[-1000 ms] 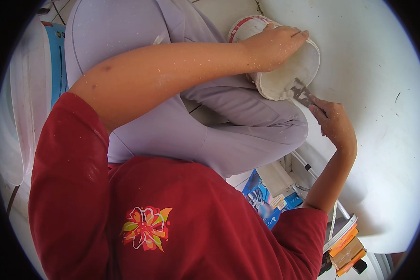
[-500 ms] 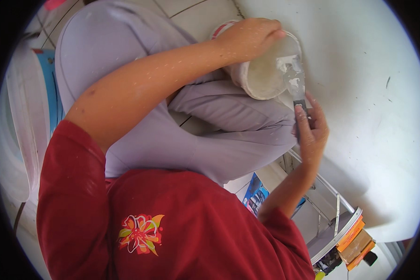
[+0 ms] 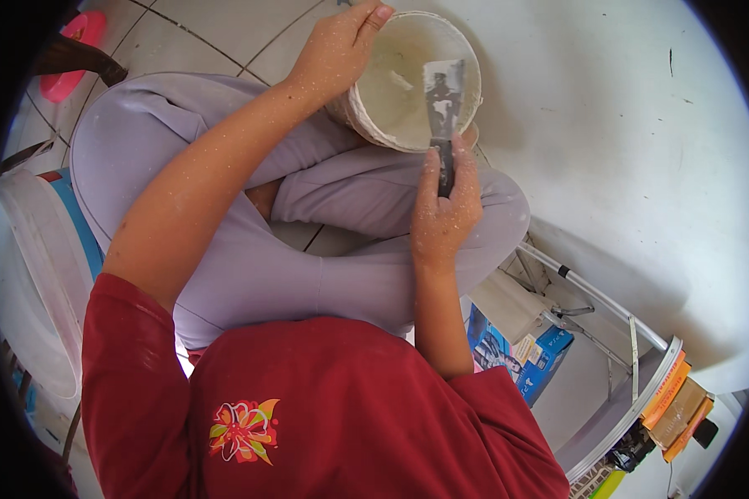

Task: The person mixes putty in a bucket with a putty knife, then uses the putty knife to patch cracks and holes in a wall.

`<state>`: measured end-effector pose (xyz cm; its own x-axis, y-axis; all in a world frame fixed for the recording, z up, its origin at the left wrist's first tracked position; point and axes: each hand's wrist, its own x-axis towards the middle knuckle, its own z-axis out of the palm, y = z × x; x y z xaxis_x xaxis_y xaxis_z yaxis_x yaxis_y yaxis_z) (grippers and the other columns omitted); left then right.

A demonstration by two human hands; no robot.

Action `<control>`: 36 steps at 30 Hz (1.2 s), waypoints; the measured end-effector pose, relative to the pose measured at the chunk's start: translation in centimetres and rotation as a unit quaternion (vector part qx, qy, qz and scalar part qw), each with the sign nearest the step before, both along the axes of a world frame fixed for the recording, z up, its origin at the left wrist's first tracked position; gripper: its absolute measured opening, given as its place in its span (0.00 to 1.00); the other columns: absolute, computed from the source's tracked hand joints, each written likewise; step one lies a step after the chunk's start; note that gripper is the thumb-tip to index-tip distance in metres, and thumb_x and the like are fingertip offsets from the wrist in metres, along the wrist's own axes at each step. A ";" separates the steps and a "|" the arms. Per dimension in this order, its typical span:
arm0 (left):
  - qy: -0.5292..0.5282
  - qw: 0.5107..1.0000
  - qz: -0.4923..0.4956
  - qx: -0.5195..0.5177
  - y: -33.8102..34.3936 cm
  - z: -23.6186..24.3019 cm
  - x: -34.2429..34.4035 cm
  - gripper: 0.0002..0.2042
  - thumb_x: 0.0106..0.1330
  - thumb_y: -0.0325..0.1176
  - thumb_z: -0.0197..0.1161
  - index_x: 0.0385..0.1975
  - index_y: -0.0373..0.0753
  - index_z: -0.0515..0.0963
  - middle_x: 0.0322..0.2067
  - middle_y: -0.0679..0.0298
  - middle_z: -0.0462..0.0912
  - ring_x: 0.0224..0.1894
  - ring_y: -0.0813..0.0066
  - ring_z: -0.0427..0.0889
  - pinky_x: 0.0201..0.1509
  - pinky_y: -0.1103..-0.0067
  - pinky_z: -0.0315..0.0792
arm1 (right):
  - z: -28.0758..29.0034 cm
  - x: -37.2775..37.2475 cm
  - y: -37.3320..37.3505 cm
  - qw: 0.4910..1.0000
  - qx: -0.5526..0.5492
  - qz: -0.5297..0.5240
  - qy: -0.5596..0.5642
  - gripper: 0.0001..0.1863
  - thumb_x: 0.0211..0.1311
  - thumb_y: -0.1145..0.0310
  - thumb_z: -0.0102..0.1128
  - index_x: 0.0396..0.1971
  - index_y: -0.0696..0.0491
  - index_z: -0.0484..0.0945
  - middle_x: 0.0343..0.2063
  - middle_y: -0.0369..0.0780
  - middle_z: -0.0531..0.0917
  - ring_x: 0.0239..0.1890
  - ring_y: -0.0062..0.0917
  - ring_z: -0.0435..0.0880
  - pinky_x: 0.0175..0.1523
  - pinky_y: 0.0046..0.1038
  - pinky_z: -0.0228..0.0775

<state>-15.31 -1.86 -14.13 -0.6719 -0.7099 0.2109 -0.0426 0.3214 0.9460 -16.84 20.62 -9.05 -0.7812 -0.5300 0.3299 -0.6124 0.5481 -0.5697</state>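
Note:
My left hand (image 3: 341, 50) grips the rim of a white bucket (image 3: 359, 115) on its left side, thumb along the edge. Whitish paste residue coats the inside of the bucket, which leans toward me above my crossed legs. In my right hand (image 3: 448, 218) is a putty knife (image 3: 444, 116), held by its dark handle with the blade pointing away from me. White paste clings to the blade, mostly at its tip. The blade is over the near right part of the bucket's opening. Both hands and forearms are speckled with white.
A white wall (image 3: 607, 125) with dark marks rises at right. Beside my right knee stand a folding metal-framed table (image 3: 612, 353) and a blue box (image 3: 545, 358). Small orange boxes (image 3: 678, 407) sit by its edge. Left are a clear plastic tub (image 3: 37, 274) and a pink basin (image 3: 75, 62).
The bucket and both hands now appear farther left in the view. My right hand has turned the putty knife more upright, and the blade has shifted from the bucket's right rim over its opening.

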 end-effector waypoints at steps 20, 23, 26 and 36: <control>-0.025 0.998 0.000 0.059 -0.6 0.7 -0.1 0.21 0.81 0.45 0.49 0.47 0.30 0.78 0.34 0.47 0.84 0.38 0.63 0.84 0.45 0.69 0.76 | 1.9 -16.1 -12.9 0.862 0.364 0.295 -0.195 0.16 0.61 0.61 0.65 0.41 0.57 0.86 0.24 0.43 0.86 0.20 0.29 0.83 0.34 0.33 0.76; -0.044 0.999 0.016 0.014 -0.6 0.6 -0.2 0.20 0.81 0.44 0.51 0.46 0.30 0.78 0.33 0.50 0.84 0.37 0.67 0.83 0.44 0.70 0.76 | -0.2 -15.9 -14.0 0.834 0.410 0.290 -0.229 0.17 0.62 0.61 0.64 0.42 0.58 0.87 0.26 0.43 0.86 0.20 0.26 0.83 0.32 0.30 0.75; -0.075 0.996 0.032 0.030 -0.8 0.5 0.0 0.19 0.80 0.43 0.52 0.45 0.30 0.78 0.32 0.52 0.84 0.37 0.71 0.82 0.43 0.72 0.76 | -0.4 -15.1 -14.0 0.828 0.442 0.264 -0.222 0.16 0.62 0.62 0.63 0.42 0.58 0.87 0.26 0.43 0.86 0.20 0.25 0.83 0.32 0.29 0.76; -0.026 0.997 0.032 0.072 -0.2 0.8 -0.7 0.17 0.80 0.40 0.54 0.45 0.29 0.79 0.32 0.55 0.84 0.38 0.75 0.80 0.44 0.74 0.75 | -1.5 -15.3 -13.7 0.855 0.390 0.200 -0.277 0.15 0.61 0.63 0.62 0.40 0.59 0.87 0.21 0.41 0.83 0.18 0.22 0.80 0.30 0.27 0.75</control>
